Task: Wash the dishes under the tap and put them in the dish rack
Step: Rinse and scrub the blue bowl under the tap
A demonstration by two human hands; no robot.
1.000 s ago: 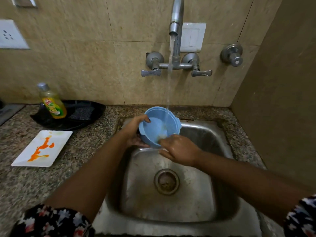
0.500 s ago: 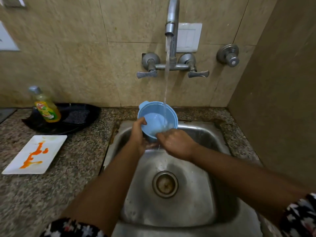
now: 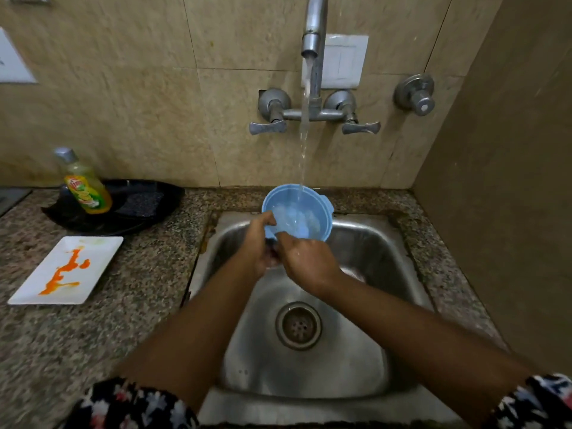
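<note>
A light blue plastic bowl (image 3: 297, 212) is tilted toward me over the back of the steel sink (image 3: 365, 360). Water runs from the tap (image 3: 313, 32) straight into it. My left hand (image 3: 259, 243) grips the bowl's left rim, thumb over the edge. My right hand (image 3: 305, 261) holds the near rim from the front, fingers curled at the edge. A white rectangular plate (image 3: 66, 270) smeared with orange sauce lies on the granite counter (image 3: 123, 320) at the left.
A dish soap bottle (image 3: 85, 184) and a dark scrub pad (image 3: 140, 203) rest on a black plate (image 3: 161, 196) by the wall. Two tap handles (image 3: 267, 126) and a separate valve (image 3: 416, 96) stick out of the tiled wall. A side wall closes in the right.
The bowl has turned in my hands, its handle tab now at the right. My view has shifted slightly; the water keeps running.
</note>
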